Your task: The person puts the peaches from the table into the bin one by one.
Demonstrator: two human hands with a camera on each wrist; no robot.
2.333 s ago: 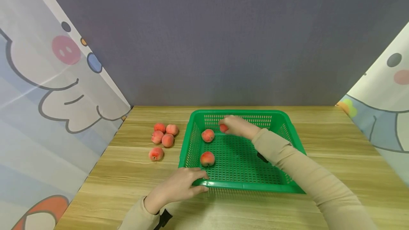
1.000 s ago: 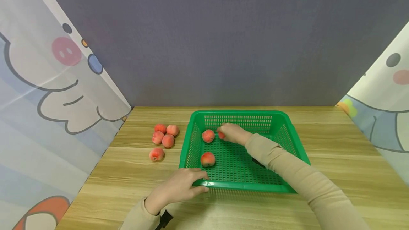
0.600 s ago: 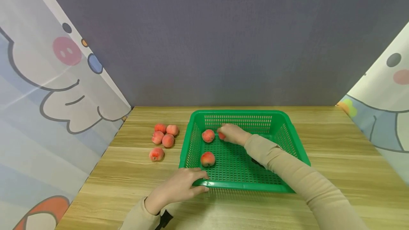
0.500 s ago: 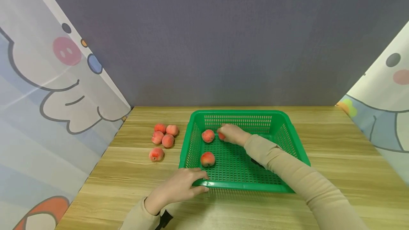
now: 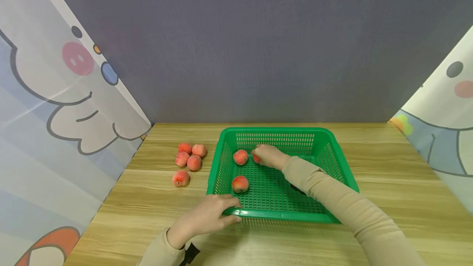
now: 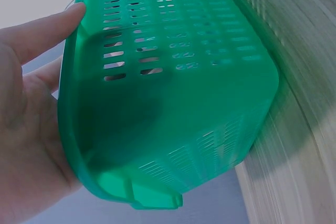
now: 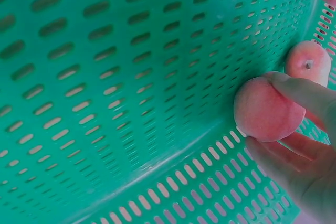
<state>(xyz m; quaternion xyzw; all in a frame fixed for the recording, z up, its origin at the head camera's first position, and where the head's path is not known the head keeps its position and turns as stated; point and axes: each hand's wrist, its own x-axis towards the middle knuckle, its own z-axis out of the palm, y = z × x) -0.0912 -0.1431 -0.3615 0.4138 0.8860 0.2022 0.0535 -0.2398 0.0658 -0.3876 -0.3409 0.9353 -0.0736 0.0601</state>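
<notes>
A green plastic basket [image 5: 282, 216] with slotted walls stands on the wooden table. My left hand [image 5: 208, 216] grips its near rim at the left corner, the thumb outside the wall and the fingers over the edge; the left wrist view shows the thumb [image 6: 52, 27] on the rim. Inside the basket, toward the back wall, my right hand [image 5: 269, 155] holds a pinkish-red peach [image 7: 268, 109] between thumb and fingers, low near the floor. Just left of it sits another peach [image 5: 240, 157], and a further peach [image 5: 240, 184] lies nearer the front.
Left of the basket, several peaches lie on the table [image 5: 148, 200]: a cluster around one peach [image 5: 194, 162] and a single peach [image 5: 180, 178] nearer me. A grey panel [image 5: 273, 48] rises behind, with cartoon-printed sheets [image 5: 44, 134] at both sides.
Since the earliest frame, my right hand has lowered its peach into the basket and shifted slightly left; lately it has barely moved. The left hand stays on the rim.
</notes>
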